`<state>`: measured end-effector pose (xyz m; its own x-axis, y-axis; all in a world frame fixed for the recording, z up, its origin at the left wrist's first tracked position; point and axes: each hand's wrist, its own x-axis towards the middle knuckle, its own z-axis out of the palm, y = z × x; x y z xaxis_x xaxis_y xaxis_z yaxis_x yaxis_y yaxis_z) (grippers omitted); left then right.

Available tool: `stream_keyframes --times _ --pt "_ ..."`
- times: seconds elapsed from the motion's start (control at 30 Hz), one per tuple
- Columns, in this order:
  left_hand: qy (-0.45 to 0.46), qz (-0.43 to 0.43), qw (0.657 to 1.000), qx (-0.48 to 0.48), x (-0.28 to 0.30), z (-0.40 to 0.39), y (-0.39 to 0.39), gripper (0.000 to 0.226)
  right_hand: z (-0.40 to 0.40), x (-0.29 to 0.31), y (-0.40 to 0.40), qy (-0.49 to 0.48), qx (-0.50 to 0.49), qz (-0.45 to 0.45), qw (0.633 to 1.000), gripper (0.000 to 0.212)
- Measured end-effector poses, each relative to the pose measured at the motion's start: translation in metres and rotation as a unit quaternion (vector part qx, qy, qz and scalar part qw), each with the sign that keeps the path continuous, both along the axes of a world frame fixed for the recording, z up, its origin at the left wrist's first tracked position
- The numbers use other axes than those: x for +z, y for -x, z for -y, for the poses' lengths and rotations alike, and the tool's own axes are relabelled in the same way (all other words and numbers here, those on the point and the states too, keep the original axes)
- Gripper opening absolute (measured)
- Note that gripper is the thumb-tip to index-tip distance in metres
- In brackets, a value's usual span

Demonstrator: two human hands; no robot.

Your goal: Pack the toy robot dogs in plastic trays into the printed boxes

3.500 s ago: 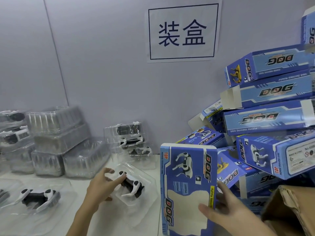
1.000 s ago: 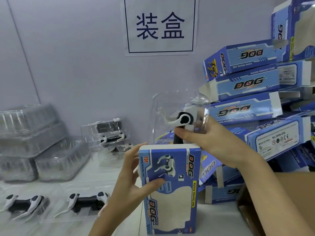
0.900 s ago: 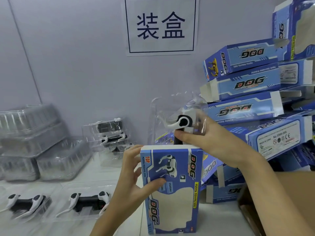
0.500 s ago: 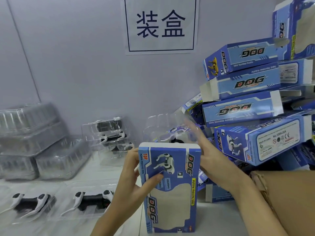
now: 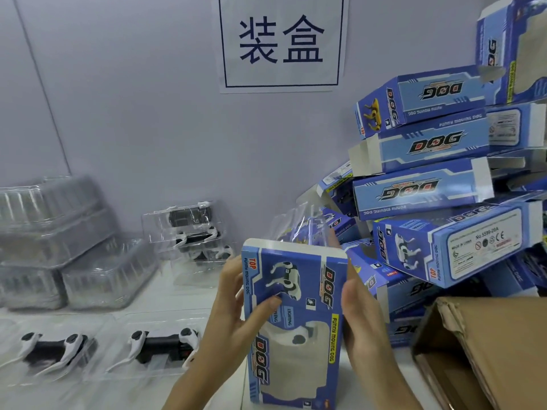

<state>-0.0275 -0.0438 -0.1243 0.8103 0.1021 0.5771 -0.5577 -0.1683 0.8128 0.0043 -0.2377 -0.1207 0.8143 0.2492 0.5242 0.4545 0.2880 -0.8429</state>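
Glossy rectangular box (image 5: 296, 318), clear tray (image 5: 299, 229)

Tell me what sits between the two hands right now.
In the head view, the upright printed box stands between the left hand and right hand; both touch its sides, and a clear tray pokes out of its top.

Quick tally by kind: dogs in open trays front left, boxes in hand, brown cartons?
Black-and-white toy robot dogs in clear open trays, front left: 2
Upright blue printed window box: 1
Brown cardboard carton: 1
Total: 4
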Motion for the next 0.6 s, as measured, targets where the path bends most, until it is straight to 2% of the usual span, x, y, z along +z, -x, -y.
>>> stream_keyframes --times 0.13,0.27,0.5,0.6 --pt "0.023 0.005 1.0 0.02 0.0 0.002 0.001 0.045 -0.003 -0.002 0.004 0.041 -0.097 0.075 0.992 0.057" --pt "0.04 0.007 0.999 0.018 0.002 0.003 0.002 0.058 0.001 -0.001 0.002 0.051 -0.145 0.1 0.983 0.052" --pt "-0.051 0.043 0.996 0.056 0.004 0.006 0.005 0.037 0.008 -0.001 -0.004 0.1 -0.179 0.128 0.97 0.031" --pt "-0.102 0.075 0.99 0.06 0.006 0.009 0.004 0.033 0.008 0.0 -0.004 0.128 -0.176 0.149 0.965 0.031"
